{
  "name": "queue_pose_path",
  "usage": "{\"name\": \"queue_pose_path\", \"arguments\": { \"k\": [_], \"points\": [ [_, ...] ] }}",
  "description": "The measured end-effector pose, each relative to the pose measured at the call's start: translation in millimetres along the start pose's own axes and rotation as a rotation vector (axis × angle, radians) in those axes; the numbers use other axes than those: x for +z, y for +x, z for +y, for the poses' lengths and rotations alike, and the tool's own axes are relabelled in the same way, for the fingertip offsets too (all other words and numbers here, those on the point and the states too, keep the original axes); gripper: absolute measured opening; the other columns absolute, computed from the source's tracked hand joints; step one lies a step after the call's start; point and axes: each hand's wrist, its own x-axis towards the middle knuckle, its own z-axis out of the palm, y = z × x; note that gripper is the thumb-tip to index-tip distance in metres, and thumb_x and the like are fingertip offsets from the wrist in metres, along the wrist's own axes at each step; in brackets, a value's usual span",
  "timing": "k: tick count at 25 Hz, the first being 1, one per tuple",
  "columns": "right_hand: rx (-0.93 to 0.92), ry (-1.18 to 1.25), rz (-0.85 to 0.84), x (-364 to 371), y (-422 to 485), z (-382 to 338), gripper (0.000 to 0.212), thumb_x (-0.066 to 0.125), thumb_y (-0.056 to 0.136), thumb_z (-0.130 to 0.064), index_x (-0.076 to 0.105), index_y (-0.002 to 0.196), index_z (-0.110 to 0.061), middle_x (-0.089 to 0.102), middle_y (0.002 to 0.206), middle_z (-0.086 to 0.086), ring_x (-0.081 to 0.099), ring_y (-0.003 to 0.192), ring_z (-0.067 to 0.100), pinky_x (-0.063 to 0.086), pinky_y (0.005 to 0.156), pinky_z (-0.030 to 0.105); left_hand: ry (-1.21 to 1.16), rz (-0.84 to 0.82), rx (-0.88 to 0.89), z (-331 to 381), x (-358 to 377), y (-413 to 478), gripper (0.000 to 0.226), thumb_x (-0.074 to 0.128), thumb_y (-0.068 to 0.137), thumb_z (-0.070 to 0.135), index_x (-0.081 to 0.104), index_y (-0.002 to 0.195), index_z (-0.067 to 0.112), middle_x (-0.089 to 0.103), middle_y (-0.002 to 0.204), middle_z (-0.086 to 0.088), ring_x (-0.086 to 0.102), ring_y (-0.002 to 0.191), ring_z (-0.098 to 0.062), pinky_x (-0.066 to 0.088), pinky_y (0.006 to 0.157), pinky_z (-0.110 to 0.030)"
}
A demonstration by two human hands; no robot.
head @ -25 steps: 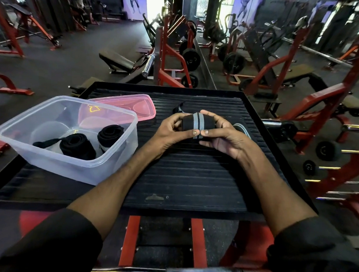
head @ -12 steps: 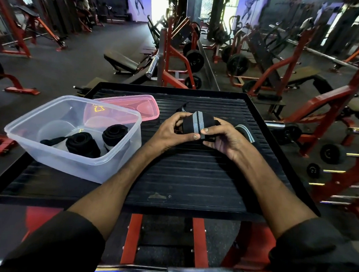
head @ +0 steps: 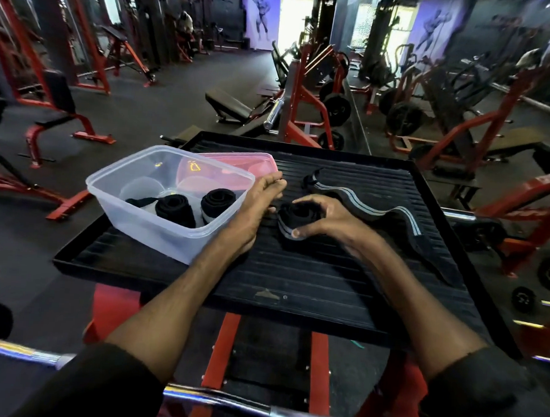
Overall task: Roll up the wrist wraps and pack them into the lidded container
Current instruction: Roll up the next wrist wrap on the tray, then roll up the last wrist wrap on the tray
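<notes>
Ribbed black rubber covers the platform (head: 311, 274), a square slab with a raised lip resting on red steel legs in a dim gym.

At its centre, the right hand (head: 327, 219) curls over a half-rolled wrist wrap (head: 290, 223): the fingers (head: 312, 201) arch across the top of the coil and the thumb presses its near edge at six o'clock, so the roll is clamped flat against the ribs. This roll is thick black woven elastic with pale grey stripes showing on its outer turn. From under the hand at three o'clock its loose tail (head: 394, 214) snakes away in soft waves, with the striped face up. It ends near the platform's right edge.

The left hand (head: 261, 201) sits at nine o'clock of the roll, fingers together and nearly straight, pointing toward twelve. Its palm is beside the container wall, and whether its thumb touches the roll I cannot tell.

Just left of that hand stands the clear plastic container (head: 139, 217), rectangular with rounded corners, with two black rolled wraps (head: 175, 209) lying side by side inside. A translucent pink lid (head: 257, 164) lies behind it at twelve o'clock.

Beyond, red-framed benches, racks and weight plates stand on dark matting, with bright doorways at the far wall.
</notes>
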Motion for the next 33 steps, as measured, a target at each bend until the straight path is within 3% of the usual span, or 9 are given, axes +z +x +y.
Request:
{"name": "queue_pose_path", "arguments": {
  "k": [3,7,11,14,19,24,27,30,33],
  "points": [
    [-0.004,0.021,0.021,7.8,-1.4,12.4,0.07,0.092,0.059,-0.021,0.065,0.122,-0.008,0.073,0.121,0.01,0.068,0.115,0.024,0.052,0.103,0.035,0.02,-0.002,0.011,-1.3,2.4,-3.8,0.044,0.06,0.082,0.046,0.058,0.123,0.027,0.065,0.123,0.005,0.06,0.114,-0.013,0.042,0.091,-0.029],
    [0.023,-0.055,0.003,7.2,-2.8,18.0,0.068,0.092,0.057,-0.019,0.064,0.117,-0.007,0.071,0.119,0.013,0.067,0.108,0.02,0.05,0.103,0.045,0.007,0.022,0.022,-6.7,4.9,-3.3,0.038,0.063,0.095,0.032,0.058,0.13,0.017,0.066,0.121,0.003,0.06,0.115,-0.013,0.044,0.092,-0.025],
    [0.054,-0.108,0.107,26.6,-2.5,18.7,0.065,0.095,0.05,-0.037,0.067,0.107,-0.022,0.076,0.105,0.0,0.07,0.097,0.015,0.055,0.093,0.044,0.037,0.064,0.057,-4.8,6.7,-2.6,0.032,0.06,0.099,0.02,0.061,0.129,0.01,0.066,0.12,0.0,0.06,0.111,-0.01,0.046,0.089,-0.016],
    [0.08,-0.191,0.131,38.9,6.9,20.7,0.079,0.093,0.047,-0.054,0.063,0.115,-0.029,0.074,0.11,-0.006,0.069,0.105,0.016,0.055,0.094,0.043,0.01,0.065,0.104,0.2,6.9,-1.7,0.026,0.059,0.098,0.016,0.065,0.122,0.007,0.066,0.118,-0.004,0.06,0.113,-0.015,0.046,0.1,-0.025],
    [0.124,-0.185,-0.009,5.7,-6.1,-2.4,0.056,0.078,0.079,0.006,0.055,0.128,-0.009,0.061,0.094,-0.001,0.063,0.085,0.013,0.055,0.074,0.02,0.11,0.085,0.226,17.0,12.7,-5.4,0.027,0.058,0.097,0.01,0.064,0.124,0.01,0.065,0.118,0.004,0.058,0.108,-0.005,0.045,0.094,-0.017],
    [0.128,-0.315,0.195,-63.2,-8.7,-10.4,0.041,0.081,0.08,-0.016,0.064,0.117,-0.023,0.063,0.106,-0.001,0.063,0.106,0.021,0.051,0.096,0.04,0.276,0.054,0.377,25.6,41.5,-3.4,0.036,0.056,0.09,0.013,0.062,0.123,0.024,0.061,0.132,0.001,0.053,0.127,-0.01,0.038,0.112,-0.028],
    [0.172,-0.423,0.439,-109.8,-18.5,-3.3,0.052,0.08,0.07,-0.036,0.061,0.118,-0.032,0.064,0.114,-0.003,0.059,0.116,0.024,0.043,0.106,0.051,0.186,-0.063,0.366,37.5,76.0,-3.4,0.033,0.056,0.094,0.005,0.062,0.125,0.016,0.063,0.127,-0.001,0.058,0.118,-0.01,0.043,0.109,-0.03],
    [0.377,-0.694,0.33,-152.3,-21.1,16.3,0.081,0.083,0.062,-0.043,0.049,0.133,-0.022,0.057,0.133,0.01,0.051,0.126,0.033,0.036,0.109,0.042,0.126,-0.103,0.283,37.0,98.4,-9.6,0.032,0.052,0.098,-0.001,0.06,0.128,0.008,0.063,0.125,-0.002,0.057,0.113,-0.008,0.044,0.102,-0.023],
    [0.558,-0.579,0.203,-160.8,-32.5,32.5,0.081,0.087,0.058,-0.039,0.048,0.123,-0.013,0.059,0.128,0.012,0.057,0.115,0.028,0.05,0.099,0.043,0.106,-0.149,0.138,24.1,103.5,-19.6,0.033,0.05,0.101,0.004,0.056,0.133,0.005,0.06,0.129,-0.004,0.056,0.113,-0.007,0.045,0.086,-0.007]
  ]
}}
